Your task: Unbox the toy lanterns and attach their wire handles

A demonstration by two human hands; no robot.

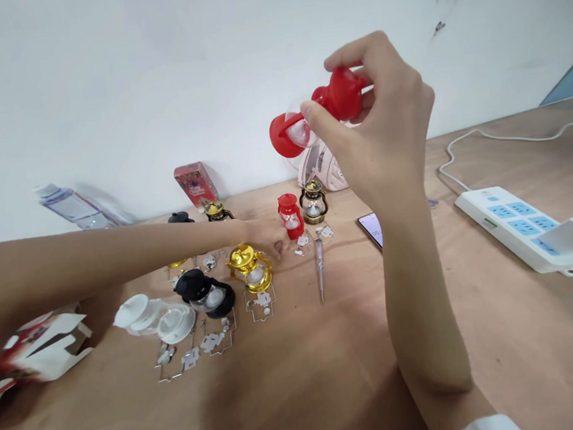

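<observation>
Raised in front of the wall, my right hand (381, 99) is closed around a red lantern (349, 94) tilted on its side, its clear globe between red ends. My left hand (271, 238) is low at the table, fingers curled beside a standing red lantern (290, 213); what they pinch, if anything, is hidden. Behind that lantern's right side stands a bronze lantern (313, 202). Nearer me are a gold lantern (251, 268), a black lantern (206, 293) and a white lantern (152, 317), with wire handles and small metal pieces in front of them.
A screwdriver (320, 270) lies on the table (321, 386), left of a phone (371, 229). On the right is a white power strip (523, 224) with a cable. A red box (194, 183), a bottle (72, 205) and a pale bag (325, 165) are by the wall; torn packaging (52, 346) lies left.
</observation>
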